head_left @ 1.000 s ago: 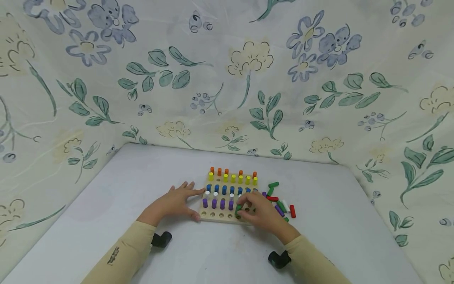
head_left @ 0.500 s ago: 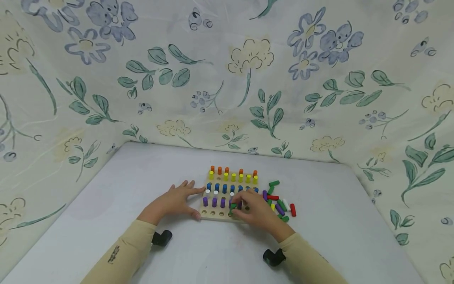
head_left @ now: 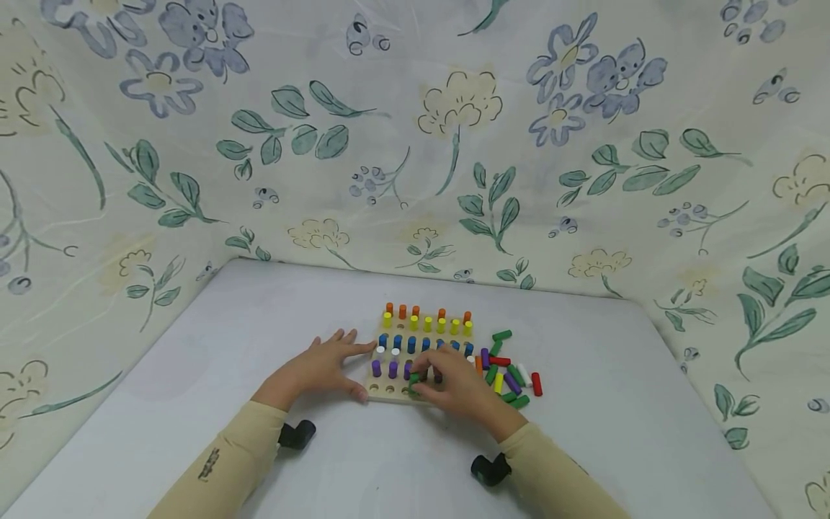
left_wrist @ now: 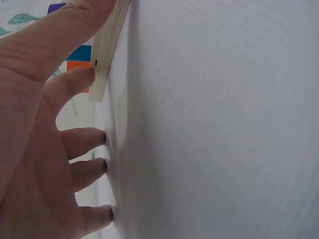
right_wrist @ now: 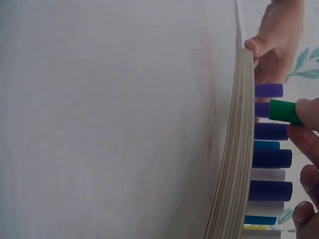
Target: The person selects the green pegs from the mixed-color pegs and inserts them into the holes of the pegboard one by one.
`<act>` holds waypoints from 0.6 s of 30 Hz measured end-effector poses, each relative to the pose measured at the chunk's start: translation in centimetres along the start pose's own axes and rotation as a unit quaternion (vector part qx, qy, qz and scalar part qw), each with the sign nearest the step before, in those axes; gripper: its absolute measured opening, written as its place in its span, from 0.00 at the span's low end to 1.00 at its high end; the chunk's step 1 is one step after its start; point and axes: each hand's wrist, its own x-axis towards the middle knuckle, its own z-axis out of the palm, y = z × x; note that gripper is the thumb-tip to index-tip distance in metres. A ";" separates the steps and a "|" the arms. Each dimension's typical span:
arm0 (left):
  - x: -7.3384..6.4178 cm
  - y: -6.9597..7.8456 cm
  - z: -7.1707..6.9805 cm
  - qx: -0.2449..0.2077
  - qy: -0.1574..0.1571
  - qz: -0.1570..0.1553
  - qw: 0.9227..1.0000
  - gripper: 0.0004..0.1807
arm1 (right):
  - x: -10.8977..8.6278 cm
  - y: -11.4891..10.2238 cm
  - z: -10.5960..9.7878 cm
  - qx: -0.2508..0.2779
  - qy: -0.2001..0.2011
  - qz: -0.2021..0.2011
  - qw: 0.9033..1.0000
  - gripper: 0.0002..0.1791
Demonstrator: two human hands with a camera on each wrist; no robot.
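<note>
My left hand [head_left: 322,369] lies with fingers spread at the left side of a wooden pegboard [head_left: 382,396]; its thumb and index fingertip touch the board's edge in the left wrist view. Between thumb and index finger of my right hand [head_left: 457,382] is a green peg [right_wrist: 284,111], held over the front row of holes. In the right wrist view it is clear of the board, overlapping a purple peg [right_wrist: 261,109]. Behind that row stand purple pegs [head_left: 376,369], white pegs [head_left: 380,353], blue pegs [head_left: 411,344], yellow pegs [head_left: 428,324] and orange pegs [head_left: 403,311]. My right hand hides part of the board.
Several loose pegs lie to the right of the board, among them a red peg [head_left: 536,384], a white peg [head_left: 524,375], a yellow peg [head_left: 498,383] and a green one farther back. A floral cloth [head_left: 415,180] walls the white table [head_left: 279,303] at the back and sides.
My right hand has moved left along the front row with the green peg in its fingers. More of the loose pegs now show on the right. My left hand has stayed put.
</note>
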 end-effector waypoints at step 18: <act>-0.1 0.1 -0.2 0.002 -0.002 0.004 1.000 0.57 | 1.1 -0.8 1.2 -0.042 0.001 -0.006 0.999 0.10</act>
